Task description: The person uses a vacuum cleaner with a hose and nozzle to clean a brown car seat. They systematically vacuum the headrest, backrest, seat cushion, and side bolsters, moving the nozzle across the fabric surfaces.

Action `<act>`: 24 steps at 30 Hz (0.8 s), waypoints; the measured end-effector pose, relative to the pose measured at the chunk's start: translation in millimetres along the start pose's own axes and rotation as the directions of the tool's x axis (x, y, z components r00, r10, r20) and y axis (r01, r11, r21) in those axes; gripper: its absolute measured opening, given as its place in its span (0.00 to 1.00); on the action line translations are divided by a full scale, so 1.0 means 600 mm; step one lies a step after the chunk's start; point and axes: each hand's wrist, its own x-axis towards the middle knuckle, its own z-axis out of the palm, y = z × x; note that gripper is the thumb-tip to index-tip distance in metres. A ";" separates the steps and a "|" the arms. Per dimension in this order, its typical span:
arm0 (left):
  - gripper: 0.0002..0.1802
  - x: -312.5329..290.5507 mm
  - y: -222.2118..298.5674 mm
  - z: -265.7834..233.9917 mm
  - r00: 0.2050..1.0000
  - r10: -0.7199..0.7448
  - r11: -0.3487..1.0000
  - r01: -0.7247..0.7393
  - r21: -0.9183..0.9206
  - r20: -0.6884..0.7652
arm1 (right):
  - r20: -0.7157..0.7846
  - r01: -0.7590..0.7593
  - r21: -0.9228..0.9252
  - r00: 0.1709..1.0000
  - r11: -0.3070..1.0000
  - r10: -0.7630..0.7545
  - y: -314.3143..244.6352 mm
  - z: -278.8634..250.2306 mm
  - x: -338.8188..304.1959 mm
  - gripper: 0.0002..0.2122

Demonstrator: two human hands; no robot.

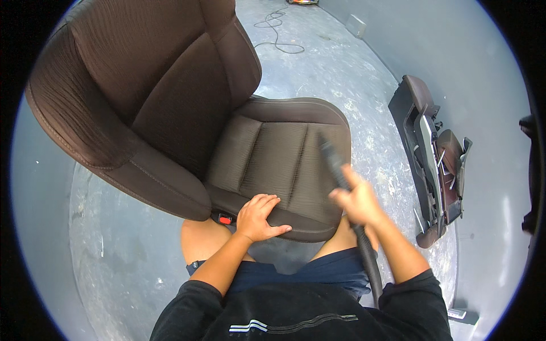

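A brown fabric car seat (273, 153) stands before me, its tall backrest (165, 85) rising on the left. My left hand (257, 219) lies open on the cushion's near side bolster, fingers spread, beside a red seat-belt buckle (225, 219). In my right hand (358, 199) is a black vacuum hose with a narrow nozzle (333, 156); the fingers wrap round it and are blurred by motion. The nozzle tip is over the cushion's right front part; whether it touches the fabric I cannot tell. The ribbed hose (367, 258) runs down past my right leg.
Dismantled car trim and seat parts (435, 165) lean along the grey wall (483, 74) on the right. A dark cable (276, 34) lies coiled on the worn grey floor (369, 102) at the back. A small white box (355, 25) sits against the far wall.
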 end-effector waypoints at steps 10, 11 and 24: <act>0.48 -0.001 -0.003 0.002 0.999 -0.036 0.998 0.037 -0.045 0.027 | -0.078 -0.124 0.519 0.978 0.846 0.191 0.044 -0.099 0.053 0.28; 0.47 -0.001 -0.003 0.002 0.999 -0.034 0.998 0.035 -0.049 0.031 | -0.036 -0.127 0.479 0.986 0.869 0.164 0.057 -0.093 0.057 0.29; 0.44 0.007 -0.005 0.004 0.998 -0.036 0.999 0.037 -0.016 0.044 | 0.252 0.190 -0.116 0.955 0.975 -0.156 0.003 0.130 0.107 0.39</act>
